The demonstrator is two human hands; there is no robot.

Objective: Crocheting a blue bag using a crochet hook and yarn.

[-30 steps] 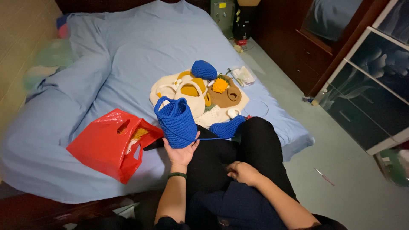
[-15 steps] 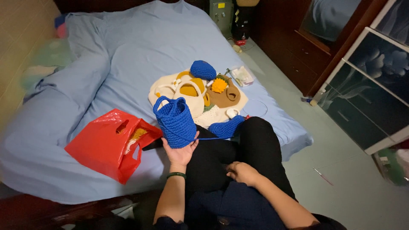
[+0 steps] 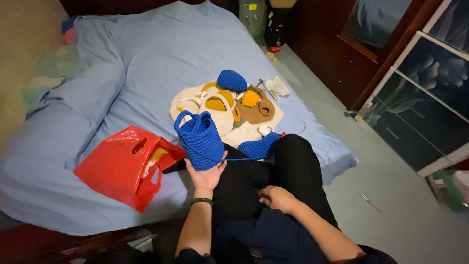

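A person sits at the edge of a bed covered with a light blue sheet (image 3: 146,58), seen from above, black-clad legs stretched out over the mattress corner. The left hand (image 3: 207,173) is raised with palm up and fingers spread under a small blue crocheted bag (image 3: 199,141), cupping its base so the bag stands upright on the hand with its two short loop handles pointing up; a thin strand of blue yarn (image 3: 244,159) runs from the bag's lower edge toward the right. A dark green bracelet (image 3: 202,200) circles the left wrist. The right hand (image 3: 277,197) rests on the lap, well right of and nearer the camera than the bag, fingers loosely curled; whether it holds anything cannot be told. Just left of the bag lies a crumpled red plastic bag (image 3: 117,168), its mouth open and something yellow showing inside. Beyond the bag, farther up the bed, is a heap of crocheted pieces: cream bags with mustard lining (image 3: 210,102), a round blue piece (image 3: 232,80), a brown bag (image 3: 256,110) with a yellow flower (image 3: 250,98). A flat blue crocheted piece (image 3: 259,146) lies just right of the bag, against the knee.
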